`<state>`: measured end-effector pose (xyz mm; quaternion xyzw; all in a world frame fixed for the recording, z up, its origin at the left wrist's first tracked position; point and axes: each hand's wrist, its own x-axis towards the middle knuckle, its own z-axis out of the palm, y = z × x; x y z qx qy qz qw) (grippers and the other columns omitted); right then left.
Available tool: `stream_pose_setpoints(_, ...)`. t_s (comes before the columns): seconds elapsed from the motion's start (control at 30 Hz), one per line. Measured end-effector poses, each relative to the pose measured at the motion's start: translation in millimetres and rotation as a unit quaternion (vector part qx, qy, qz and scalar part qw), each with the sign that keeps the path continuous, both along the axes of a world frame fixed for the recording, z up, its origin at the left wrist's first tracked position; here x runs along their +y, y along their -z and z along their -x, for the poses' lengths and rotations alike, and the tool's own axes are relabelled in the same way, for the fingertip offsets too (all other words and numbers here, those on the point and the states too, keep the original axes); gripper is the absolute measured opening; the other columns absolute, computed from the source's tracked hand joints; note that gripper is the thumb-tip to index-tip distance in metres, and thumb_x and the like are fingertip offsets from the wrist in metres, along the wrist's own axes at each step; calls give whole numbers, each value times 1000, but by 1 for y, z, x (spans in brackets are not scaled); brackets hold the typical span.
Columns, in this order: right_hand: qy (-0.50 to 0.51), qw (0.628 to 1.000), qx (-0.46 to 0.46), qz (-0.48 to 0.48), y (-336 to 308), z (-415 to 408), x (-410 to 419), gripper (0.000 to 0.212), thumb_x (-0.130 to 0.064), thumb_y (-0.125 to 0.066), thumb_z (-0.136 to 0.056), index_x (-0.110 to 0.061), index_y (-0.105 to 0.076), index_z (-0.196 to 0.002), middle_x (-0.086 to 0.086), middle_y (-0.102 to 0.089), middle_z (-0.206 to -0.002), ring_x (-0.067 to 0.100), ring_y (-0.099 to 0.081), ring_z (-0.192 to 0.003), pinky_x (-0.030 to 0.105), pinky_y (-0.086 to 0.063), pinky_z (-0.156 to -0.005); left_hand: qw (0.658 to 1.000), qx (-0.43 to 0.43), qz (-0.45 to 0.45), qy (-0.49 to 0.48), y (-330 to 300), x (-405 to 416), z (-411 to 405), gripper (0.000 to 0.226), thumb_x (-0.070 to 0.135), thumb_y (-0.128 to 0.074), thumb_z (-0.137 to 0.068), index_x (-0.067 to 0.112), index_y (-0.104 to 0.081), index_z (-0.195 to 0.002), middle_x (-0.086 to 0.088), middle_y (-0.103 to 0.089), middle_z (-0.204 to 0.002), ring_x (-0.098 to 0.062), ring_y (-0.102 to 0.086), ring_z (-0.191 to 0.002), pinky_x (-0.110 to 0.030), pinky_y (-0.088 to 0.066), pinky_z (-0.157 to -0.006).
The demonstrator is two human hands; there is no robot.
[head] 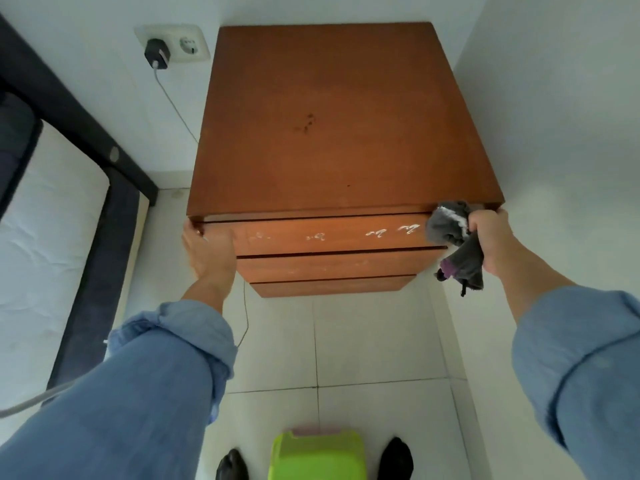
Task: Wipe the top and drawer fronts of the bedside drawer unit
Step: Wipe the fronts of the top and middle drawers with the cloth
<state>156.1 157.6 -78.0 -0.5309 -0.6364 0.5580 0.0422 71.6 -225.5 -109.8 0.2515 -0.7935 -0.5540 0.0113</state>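
The brown wooden drawer unit (pixel 332 133) stands in a white corner, seen from above, with three drawer fronts below its top. White smears dot the top drawer front (pixel 329 235). My left hand (pixel 207 251) rests flat against the unit's front left corner, fingers together. My right hand (pixel 491 240) is closed on a crumpled grey cloth (pixel 453 233), pressed at the right end of the top drawer front, just under the top's edge. Dark spots mark the middle of the top.
A bed with a dark frame (pixel 86 133) and white mattress (pixel 45 237) lies to the left. A wall socket with a black charger (pixel 157 51) and its cable hangs left of the unit. A green plastic stool (pixel 317 457) and my dark-socked feet are on the white tiles.
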Motion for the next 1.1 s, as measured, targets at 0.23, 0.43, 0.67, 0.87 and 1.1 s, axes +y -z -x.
stream_pose_setpoints(0.23,-50,999,-13,9,34,-9,31,62,-7,-47,-47,-15,-50,-109,16,-54,-97,33,-56,-89,48,-50,-85,998,-47,20,-27,-15,-1,-17,49,27,-44,-73,28,-45,-122,-1,-53,-118,-26,-54,-99,-50,-45,-94)
stream_pose_setpoints(0.43,-48,999,-23,10,78,-36,59,55,-16,-54,-48,-15,-60,-103,18,-62,-92,37,-64,-90,52,-49,-88,997,-65,46,17,-19,-15,-48,69,31,-46,-67,25,-38,-135,-1,-48,-133,-28,-50,-115,-52,-41,-100)
stream_pose_setpoints(0.67,-62,997,24,48,42,-80,27,34,-12,-47,-58,-25,-56,-88,18,-59,-105,31,-58,-86,50,-50,-82,983,-59,148,87,-21,-32,-77,64,21,-57,-81,17,-34,-141,-6,-46,-138,-30,-47,-123,-52,-36,-105)
stream_pose_setpoints(0.87,26,977,125,168,-52,-125,-24,22,-7,-32,-81,-5,-53,-80,13,-57,-85,24,-59,-79,34,-51,-67,886,39,391,246,-38,-19,-101,70,20,-66,-82,13,-30,-142,-9,-43,-142,-30,-40,-131,-53,-26,-113)
stream_pose_setpoints(1.1,17,997,75,17,-79,-103,-1,31,-9,-42,-88,-13,-59,-114,14,-62,-109,30,-60,-100,41,-53,-87,732,101,464,489,-55,75,-115,72,32,-45,-91,13,-11,-152,-1,-7,-161,-15,-5,-148,-47,-2,-118)
